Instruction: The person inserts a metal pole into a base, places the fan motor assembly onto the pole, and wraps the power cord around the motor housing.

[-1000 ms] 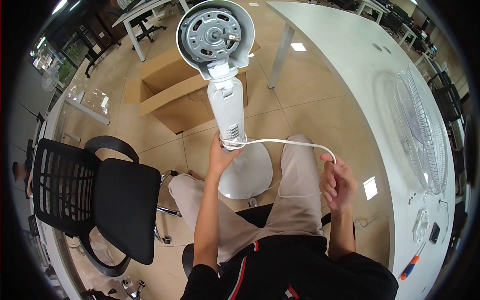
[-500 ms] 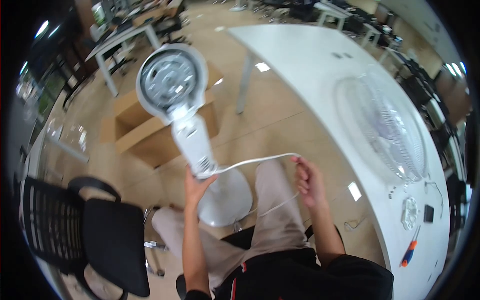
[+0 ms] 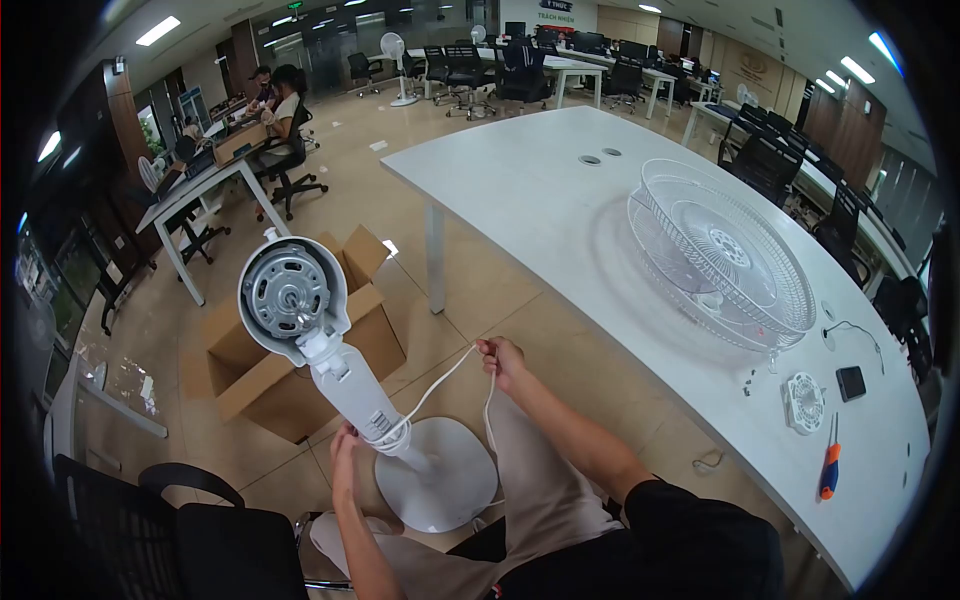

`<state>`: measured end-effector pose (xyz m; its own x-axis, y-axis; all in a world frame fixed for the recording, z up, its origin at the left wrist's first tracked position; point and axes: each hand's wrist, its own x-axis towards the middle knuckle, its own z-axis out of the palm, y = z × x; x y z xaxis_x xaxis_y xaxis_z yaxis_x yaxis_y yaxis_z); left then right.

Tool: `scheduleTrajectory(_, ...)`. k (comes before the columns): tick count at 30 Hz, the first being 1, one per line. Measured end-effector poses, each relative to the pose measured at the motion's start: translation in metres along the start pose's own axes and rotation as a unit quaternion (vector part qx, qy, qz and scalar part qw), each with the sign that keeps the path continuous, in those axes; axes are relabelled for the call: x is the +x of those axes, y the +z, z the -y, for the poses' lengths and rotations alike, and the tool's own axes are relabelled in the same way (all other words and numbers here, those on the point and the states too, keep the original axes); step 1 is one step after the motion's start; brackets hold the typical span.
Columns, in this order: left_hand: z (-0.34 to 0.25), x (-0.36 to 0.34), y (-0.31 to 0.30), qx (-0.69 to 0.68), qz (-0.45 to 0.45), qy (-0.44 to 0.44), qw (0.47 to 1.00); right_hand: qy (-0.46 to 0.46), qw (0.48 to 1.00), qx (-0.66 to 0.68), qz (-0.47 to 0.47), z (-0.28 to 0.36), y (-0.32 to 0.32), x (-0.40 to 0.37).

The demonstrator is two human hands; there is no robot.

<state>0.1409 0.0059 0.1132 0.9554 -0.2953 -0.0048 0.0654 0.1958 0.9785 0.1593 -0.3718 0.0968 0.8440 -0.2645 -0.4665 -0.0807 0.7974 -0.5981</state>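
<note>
A white stand fan without its blades or grille shows its round grey motor [image 3: 291,292] at the top of a white neck [image 3: 352,390]. My left hand [image 3: 345,450] touches the lower end of the neck, where white cord is wound in loops; its fingertips are partly hidden behind it. My right hand [image 3: 502,360] pinches the white cord [image 3: 440,380], which runs taut from the neck and hangs down from my fingers. Below, the round white base [image 3: 437,474] stands on the floor between my legs.
A white table [image 3: 540,215] on the right bears wire fan grilles [image 3: 715,250], a white round part [image 3: 803,402], a dark square object [image 3: 850,383] and a screwdriver [image 3: 830,470]. An open cardboard box [image 3: 300,400] is behind the fan, a black chair [image 3: 235,550] at left. Two people sit farther back.
The view has tilted up. My right hand has drawn closer to the neck with the cord, and loops of cord now lie around the neck's lower end.
</note>
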Motion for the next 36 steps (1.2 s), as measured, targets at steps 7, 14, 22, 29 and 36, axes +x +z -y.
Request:
scheduleTrajectory(7,0.004,0.048,-0.008,0.009,-0.069,-0.084,0.994,-0.039,0.997,-0.05,-0.043,-0.024,0.075,0.028)
scheduleTrajectory(14,0.026,0.11,-0.028,0.042,0.05,-0.135,0.989,-0.013,0.993,-0.117,-0.017,-0.042,0.116,0.044)
scheduleTrajectory(22,-0.007,0.133,0.013,-0.176,0.232,-0.18,0.94,-0.002,0.988,-0.153,0.034,-0.05,0.128,0.038)
scheduleTrajectory(29,-0.019,0.124,0.026,-0.071,0.211,-0.157,0.962,0.0,0.985,-0.131,0.108,-0.047,0.138,0.028)
scheduleTrajectory(36,0.001,0.13,0.014,-0.262,0.184,-0.189,0.928,0.05,0.954,-0.239,0.173,-0.045,0.147,0.02)
